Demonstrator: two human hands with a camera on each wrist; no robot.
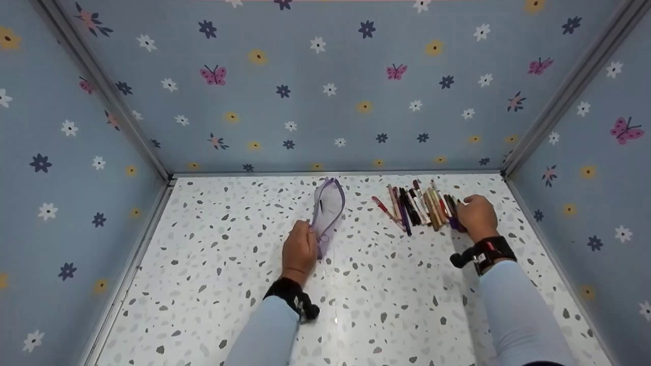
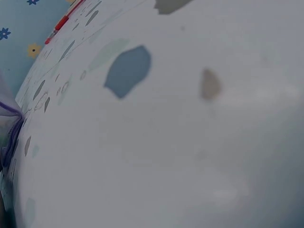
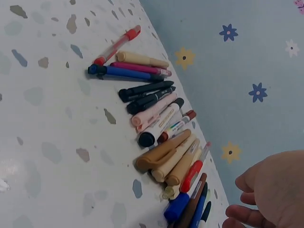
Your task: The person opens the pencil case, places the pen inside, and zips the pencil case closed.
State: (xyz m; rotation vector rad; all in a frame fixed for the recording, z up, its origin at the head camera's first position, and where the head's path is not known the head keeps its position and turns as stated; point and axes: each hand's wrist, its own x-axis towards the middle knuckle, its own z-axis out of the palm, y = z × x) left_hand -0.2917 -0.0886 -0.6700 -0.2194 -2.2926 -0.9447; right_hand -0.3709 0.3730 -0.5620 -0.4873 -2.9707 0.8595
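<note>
My left hand [image 1: 299, 250] grips the near left side of a purple see-through zip pouch [image 1: 330, 208], which stands with its mouth apart. One small dark mark shows within the pouch. At the left border of the left wrist view, only a purple fold of the pouch [image 2: 10, 128] appears. To the right, a row of pens and markers [image 1: 432, 208] lies side by side on the table. My right hand [image 1: 478, 217] is at the row's right end, fingers loosely bent. In the right wrist view, its fingers [image 3: 247, 216] hold nothing visible, beside a blue-capped pen [image 3: 178, 207].
The speckled white tabletop [image 1: 213, 284] is bounded by flowered blue panels [image 1: 325, 101] at the back and both sides. A red pen [image 1: 389, 214] lies slanted at the row's left end. In the right wrist view, a thick white marker [image 3: 159, 124] lies mid-row.
</note>
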